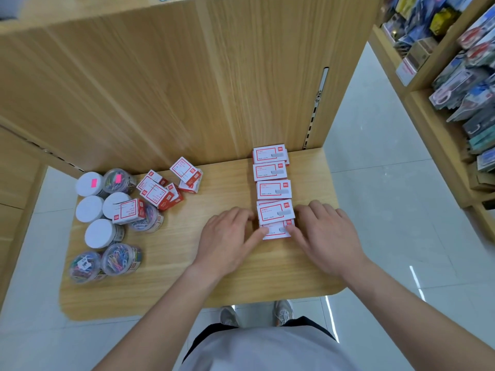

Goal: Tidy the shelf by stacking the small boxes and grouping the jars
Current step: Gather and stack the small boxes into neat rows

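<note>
A: Where are we with the small boxes?

B: We've got a row of stacks running 12 to 6 on the right half of the shelf. Left hand and right hand flank the nearest stack, fingers pressing its sides and front edge. Neither grip closed on it, more a two-sided squeeze to square it up.

A: And the rest?

B: Loose boxes in a heap at 10 o'clock from the hands, one box lying on top of the jars. Jars clustered at 9, some upright, some on their sides.

A: Handling?

B: We judge the boxes light, stiff card, slick faces, so stacks shear easily. Pinch across the short sides, low. Jars look like smooth plastic and will probably roll; take them around the lid.
</note>
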Action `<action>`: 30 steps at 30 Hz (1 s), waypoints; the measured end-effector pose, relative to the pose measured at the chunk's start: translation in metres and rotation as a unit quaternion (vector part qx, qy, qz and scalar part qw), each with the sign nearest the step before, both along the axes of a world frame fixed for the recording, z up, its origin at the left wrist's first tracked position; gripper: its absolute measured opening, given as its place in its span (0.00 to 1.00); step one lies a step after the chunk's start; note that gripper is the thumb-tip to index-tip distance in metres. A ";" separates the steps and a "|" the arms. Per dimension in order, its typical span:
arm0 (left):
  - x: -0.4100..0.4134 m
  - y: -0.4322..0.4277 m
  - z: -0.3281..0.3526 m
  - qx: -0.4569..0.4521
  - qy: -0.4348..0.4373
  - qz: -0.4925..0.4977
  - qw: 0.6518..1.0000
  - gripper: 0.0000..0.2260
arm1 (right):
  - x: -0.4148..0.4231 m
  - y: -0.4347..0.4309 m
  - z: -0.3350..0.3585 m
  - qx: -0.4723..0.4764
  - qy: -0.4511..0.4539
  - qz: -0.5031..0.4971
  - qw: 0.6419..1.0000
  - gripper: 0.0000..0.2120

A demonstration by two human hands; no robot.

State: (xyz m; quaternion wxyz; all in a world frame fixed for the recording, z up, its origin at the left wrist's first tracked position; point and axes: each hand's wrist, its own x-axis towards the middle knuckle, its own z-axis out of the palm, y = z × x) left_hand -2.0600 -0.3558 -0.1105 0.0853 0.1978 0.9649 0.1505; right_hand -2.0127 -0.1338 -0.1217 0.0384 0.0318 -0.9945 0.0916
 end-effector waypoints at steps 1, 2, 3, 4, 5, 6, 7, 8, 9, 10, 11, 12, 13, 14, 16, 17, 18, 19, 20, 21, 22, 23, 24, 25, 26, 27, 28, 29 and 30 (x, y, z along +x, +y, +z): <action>-0.003 0.003 0.000 -0.008 -0.002 -0.003 1.000 0.21 | -0.005 -0.004 0.000 0.004 0.001 0.006 1.000 0.21; -0.006 0.006 0.000 -0.012 0.001 -0.002 1.000 0.19 | -0.008 -0.006 0.000 0.009 0.005 0.009 1.000 0.20; -0.008 0.009 0.001 -0.015 0.004 0.001 1.000 0.18 | -0.009 -0.007 -0.001 0.013 0.009 0.008 1.000 0.19; -0.009 0.011 0.001 -0.016 0.006 0.004 1.000 0.16 | -0.009 -0.008 -0.002 0.018 0.013 0.005 1.000 0.19; -0.009 0.012 0.001 -0.016 0.008 0.008 1.000 0.15 | -0.009 -0.008 -0.002 0.021 0.013 0.001 1.000 0.18; -0.008 0.013 0.001 -0.012 0.011 0.011 1.000 0.15 | -0.009 -0.008 -0.003 0.023 0.012 -0.003 1.000 0.18; -0.006 0.013 0.002 -0.007 0.013 0.014 1.000 0.14 | -0.010 -0.009 -0.004 0.023 0.011 -0.005 1.000 0.18; -0.005 0.015 0.002 -0.004 0.011 0.016 1.000 0.14 | -0.012 -0.010 -0.004 0.019 0.009 -0.007 1.000 0.18; -0.003 0.016 0.002 0.000 0.007 0.017 1.000 0.13 | -0.013 -0.010 -0.004 0.012 0.006 -0.005 1.000 0.17; -0.001 0.017 0.001 0.006 0.001 0.018 1.000 0.13 | -0.014 -0.009 -0.005 0.001 0.005 0.000 1.000 0.17; 0.000 0.018 0.001 0.012 -0.003 0.021 1.000 0.13 | -0.014 -0.008 -0.005 -0.009 0.007 0.007 1.000 0.17; 0.001 0.019 0.001 0.016 -0.005 0.024 1.000 0.13 | -0.014 -0.005 -0.006 -0.015 0.008 0.015 1.000 0.17; 0.001 0.019 0.001 0.017 -0.003 0.027 0.999 0.13 | -0.014 -0.004 -0.006 -0.014 0.006 0.022 1.000 0.17; 0.001 0.019 0.001 0.017 -0.001 0.029 0.999 0.13 | -0.014 -0.003 -0.005 -0.010 0.003 0.026 1.000 0.17; 0.001 0.019 0.001 0.020 -0.007 0.028 0.999 0.13 | -0.015 -0.003 -0.004 -0.005 -0.007 0.029 1.000 0.17; 0.000 0.019 0.001 0.022 -0.011 0.023 0.999 0.13 | -0.016 -0.004 -0.003 -0.004 -0.014 0.031 0.999 0.18; 0.000 0.018 0.002 0.023 -0.015 0.018 0.999 0.14 | -0.016 -0.004 -0.002 -0.001 -0.019 0.033 0.999 0.18; 0.000 0.016 0.003 0.020 -0.017 0.012 1.000 0.15 | -0.016 -0.003 -0.001 0.005 -0.020 0.032 0.999 0.19; -0.002 0.013 0.004 0.016 -0.018 0.008 1.000 0.16 | -0.017 0.000 0.001 0.011 -0.019 0.027 0.999 0.20; -0.006 0.010 0.005 0.012 -0.018 0.009 1.000 0.17 | -0.018 0.002 0.003 0.016 -0.021 0.013 1.000 0.20; -0.010 0.007 0.005 0.011 -0.019 0.020 1.000 0.17 | -0.021 0.005 0.006 0.014 -0.025 -0.007 1.000 0.21; -0.017 0.006 0.005 0.011 -0.020 0.034 0.999 0.16 | -0.026 0.006 0.008 0.009 -0.030 -0.026 0.999 0.22; -0.024 0.008 0.006 0.008 -0.020 0.041 0.999 0.16 | -0.032 0.005 0.009 0.009 -0.034 -0.036 0.999 0.22; -0.031 0.012 0.006 0.002 -0.019 0.039 0.999 0.16 | -0.038 0.002 0.009 0.013 -0.038 -0.033 0.999 0.23; -0.036 0.018 0.007 -0.006 -0.017 0.029 0.999 0.16 | -0.044 -0.002 0.009 0.018 -0.045 -0.022 0.999 0.24; -0.039 0.022 0.008 -0.014 -0.017 0.017 1.000 0.16 | -0.048 -0.007 0.008 0.020 -0.052 -0.011 0.998 0.24; -0.041 0.025 0.009 -0.020 -0.013 0.006 1.000 0.16 | -0.049 -0.009 0.008 0.023 -0.057 -0.004 0.998 0.25; -0.043 0.024 0.009 -0.026 -0.005 -0.002 1.000 0.16 | -0.050 -0.009 0.008 0.028 -0.057 -0.003 0.998 0.25; -0.045 0.020 0.010 -0.031 0.002 -0.004 1.000 0.17 | -0.050 -0.007 0.010 0.034 -0.049 -0.006 0.998 0.25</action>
